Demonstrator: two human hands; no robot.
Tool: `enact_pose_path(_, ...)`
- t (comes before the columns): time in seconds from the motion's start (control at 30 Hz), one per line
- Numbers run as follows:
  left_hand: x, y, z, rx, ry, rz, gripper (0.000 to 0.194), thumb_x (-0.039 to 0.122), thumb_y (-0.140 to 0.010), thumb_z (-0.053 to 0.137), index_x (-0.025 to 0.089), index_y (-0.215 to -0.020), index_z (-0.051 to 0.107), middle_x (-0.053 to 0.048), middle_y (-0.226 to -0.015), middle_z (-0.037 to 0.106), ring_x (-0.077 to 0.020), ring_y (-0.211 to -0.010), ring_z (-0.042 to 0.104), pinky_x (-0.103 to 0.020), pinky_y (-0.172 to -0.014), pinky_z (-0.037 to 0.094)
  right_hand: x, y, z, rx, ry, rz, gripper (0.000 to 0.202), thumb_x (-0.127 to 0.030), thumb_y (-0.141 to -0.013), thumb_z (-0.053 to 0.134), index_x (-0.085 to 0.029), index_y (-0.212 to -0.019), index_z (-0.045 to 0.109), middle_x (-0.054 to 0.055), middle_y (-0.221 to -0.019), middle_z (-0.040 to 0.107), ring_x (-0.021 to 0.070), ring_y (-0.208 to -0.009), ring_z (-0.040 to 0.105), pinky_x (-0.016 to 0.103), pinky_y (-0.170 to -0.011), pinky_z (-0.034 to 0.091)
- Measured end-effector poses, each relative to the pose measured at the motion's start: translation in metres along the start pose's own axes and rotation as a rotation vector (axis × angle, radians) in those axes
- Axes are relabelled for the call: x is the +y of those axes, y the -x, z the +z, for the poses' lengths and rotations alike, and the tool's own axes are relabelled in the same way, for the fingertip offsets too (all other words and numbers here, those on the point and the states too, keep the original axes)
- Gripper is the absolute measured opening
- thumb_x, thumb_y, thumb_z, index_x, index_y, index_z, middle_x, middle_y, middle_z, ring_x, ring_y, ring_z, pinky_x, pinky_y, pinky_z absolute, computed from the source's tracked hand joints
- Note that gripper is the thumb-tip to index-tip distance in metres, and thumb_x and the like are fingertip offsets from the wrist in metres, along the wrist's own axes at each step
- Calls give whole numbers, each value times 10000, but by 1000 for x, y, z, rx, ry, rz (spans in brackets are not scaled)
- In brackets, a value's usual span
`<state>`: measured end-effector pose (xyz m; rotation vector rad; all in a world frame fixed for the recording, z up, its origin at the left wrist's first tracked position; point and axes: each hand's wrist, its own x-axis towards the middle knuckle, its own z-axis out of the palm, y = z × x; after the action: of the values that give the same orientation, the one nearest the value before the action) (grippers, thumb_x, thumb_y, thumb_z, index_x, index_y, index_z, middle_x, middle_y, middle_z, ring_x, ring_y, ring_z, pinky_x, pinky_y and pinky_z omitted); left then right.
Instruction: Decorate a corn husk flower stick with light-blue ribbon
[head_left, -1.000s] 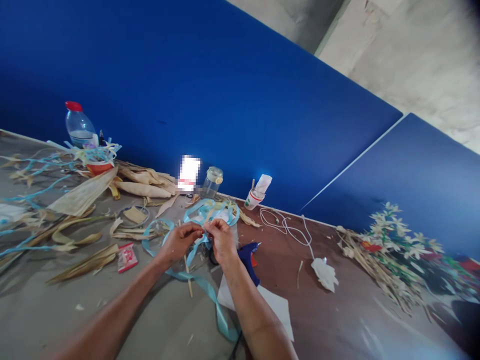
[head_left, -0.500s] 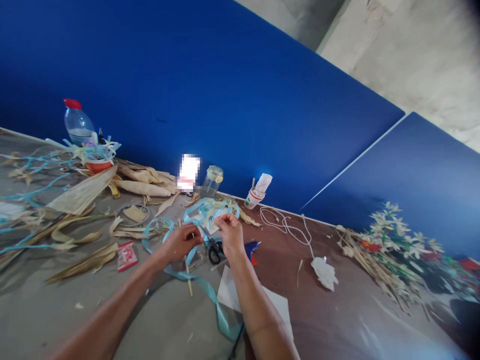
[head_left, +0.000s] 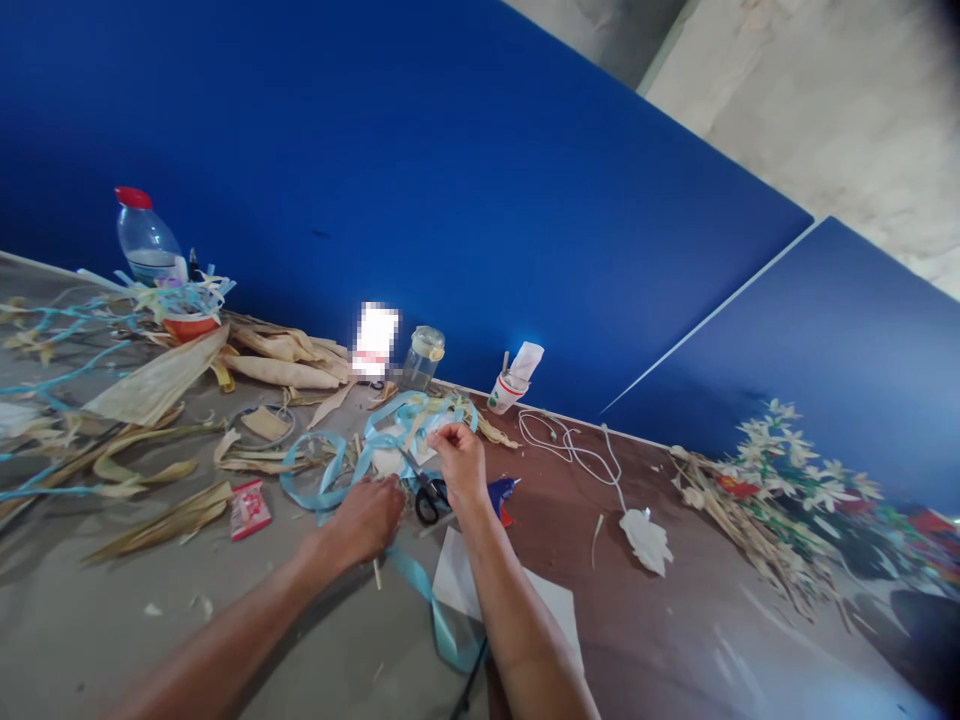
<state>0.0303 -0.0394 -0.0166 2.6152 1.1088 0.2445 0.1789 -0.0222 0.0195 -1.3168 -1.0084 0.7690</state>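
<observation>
My left hand [head_left: 373, 518] is low over the table, its fingers closed and mostly turned away from view. I cannot make out what is in them. A light blue ribbon [head_left: 442, 610] runs from below this hand toward me, and more of it lies coiled beyond. Just to the right, my right hand [head_left: 459, 462] is raised with thumb and fingers pinched together; anything between them is too small to name. Black-handled scissors [head_left: 427, 503] lie between the two hands. Beside my right wrist sits a blue tool [head_left: 504, 494] with a red part, partly hidden by the arm.
White paper [head_left: 553, 608] lies under my right forearm. Dried husks [head_left: 289, 372], a red-capped bottle [head_left: 148, 240], a bright blurred screen [head_left: 375, 340], a glass jar [head_left: 422, 360] and a paper cup [head_left: 508, 390] line the blue partition. A white cable [head_left: 570, 448] and artificial flowers [head_left: 780, 440] lie right.
My left hand has moved down and slightly right, toward me, its fingers now tucked lower. The right hand stays pinched in nearly the same place. The view has shifted slightly.
</observation>
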Motion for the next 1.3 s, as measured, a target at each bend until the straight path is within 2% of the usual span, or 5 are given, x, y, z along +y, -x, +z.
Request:
enact_pose_path(0.23,-7,-2,-19,60,178,-73,159,158,-732,467,156,-692,621,-98,-783,604,-194,-650,557,-314,-616,404,-7,-1,-1,20,-73,32,154,-270,-598,654,-191,-612,523,-50,-573,498,94,-549,414,235,-570,353)
enact_pose_path(0.4,-26,-6,-40,294,602,-124,111,214,-724,484,174,-646,552,-15,-667,537,-153,-654,490,-264,-601,386,-12,-6,-6,91,-227,69,213,-271,-548,682,-185,-618,502,-76,-547,472,77,-523,394,223,-545,340)
enact_pose_path(0.67,-14,-5,-46,176,1371,-213,287,357,-676,663,168,-860,548,47,-619,541,-54,-457,342,-195,-439,215,-13,-1,1,10,-236,114,189,-250,-554,673,-187,-591,499,-74,-539,484,74,-505,368,231,-539,314)
enact_pose_path(0.9,-5,-6,-42,91,1464,-233,415,443,-663,683,144,-948,639,46,-587,512,-33,-425,289,-207,-432,165,-14,2,3,-4,-214,132,189,-246,-544,688,-186,-597,517,-73,-547,479,74,-511,360,232,-539,297)
enact_pose_path(1.3,-4,-8,-42,179,1573,-395,480,380,-531,789,133,-927,676,15,-589,579,-55,-480,402,-200,-467,251,-18,9,8,-48,-162,128,198,-272,-553,691,-187,-591,516,-63,-541,501,90,-522,410,241,-557,332)
